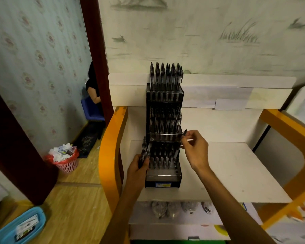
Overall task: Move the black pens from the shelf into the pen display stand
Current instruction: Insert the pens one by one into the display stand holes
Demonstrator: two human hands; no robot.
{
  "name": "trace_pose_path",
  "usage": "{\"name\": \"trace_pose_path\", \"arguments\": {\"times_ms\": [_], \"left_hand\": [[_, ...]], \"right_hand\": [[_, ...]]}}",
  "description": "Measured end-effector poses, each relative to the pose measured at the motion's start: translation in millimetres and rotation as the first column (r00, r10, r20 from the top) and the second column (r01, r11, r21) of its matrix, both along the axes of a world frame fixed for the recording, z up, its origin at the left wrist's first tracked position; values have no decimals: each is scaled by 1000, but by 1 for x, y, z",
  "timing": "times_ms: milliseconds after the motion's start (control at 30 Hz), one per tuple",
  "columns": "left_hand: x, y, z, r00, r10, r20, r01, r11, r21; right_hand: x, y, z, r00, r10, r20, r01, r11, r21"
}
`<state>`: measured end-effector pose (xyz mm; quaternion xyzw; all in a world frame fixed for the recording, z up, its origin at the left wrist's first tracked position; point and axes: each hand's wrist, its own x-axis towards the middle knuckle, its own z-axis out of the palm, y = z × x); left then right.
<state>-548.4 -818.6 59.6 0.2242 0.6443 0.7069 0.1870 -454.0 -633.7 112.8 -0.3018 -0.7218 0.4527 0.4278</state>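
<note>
A tiered pen display stand (163, 131) of dark, see-through plastic stands on a white shelf (236, 169) with orange side frames. Everything below is placed against that stand.

Its top tier is packed with black pens (165, 76) standing upright, caps above the rim. The middle tier also holds pens, but through the smoky plastic they blur together and cannot be counted. The bottom tier holds a row of pens toward its back; its front part looks pale and its contents are hard to read. A small label on the stand's base is too blurred to make out.

At the stand's lower left corner, the left hand (139, 166) has its grip clenched round a bundle of black pens (145, 152), their upper ends fanning out against the stand's left edge. The lower ends are hidden inside the fist.

At the stand's right edge, level with the middle tier's rim, the right hand (195, 147) pinches a single black pen (184, 133) between its fingertips; only the pen's short upper end shows.

Below the shelf, rounded clear packages sit half in shadow, cut off by the forearms. Left of the stand, on the floor, is a pink waste basket (67, 162) stuffed with paper.
</note>
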Motion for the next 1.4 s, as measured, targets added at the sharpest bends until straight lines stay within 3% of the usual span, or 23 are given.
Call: {"name": "trace_pose_path", "arguments": {"times_ms": [300,567,767,933,1067,1233,1400], "left_hand": [[-4,-3,3,999,5,-47,-5,1000,5],[-8,-6,2,999,10,-51,-10,1000,3],[-10,-8,0,999,14,-35,-14,1000,-3],[-11,-9,-2,1000,-10,-16,10,1000,-16],[-12,-8,-2,999,-33,28,33,999,1],[-11,-8,-2,998,-52,32,52,998,19],[-13,-8,-2,997,-68,-20,68,998,-14]], "right_hand": [[2,-5,-17,995,30,100,-52,971,234],[1,-5,-29,985,-35,168,-18,952,305],[-2,-2,-43,911,-45,409,-88,950,299],[-3,-4,-44,859,-104,501,-49,958,282],[-9,-15,-36,935,71,347,-78,997,5],[-20,-37,-20,958,272,86,-243,936,-253],[-30,-53,-5,920,391,-39,-380,859,-343]]}}
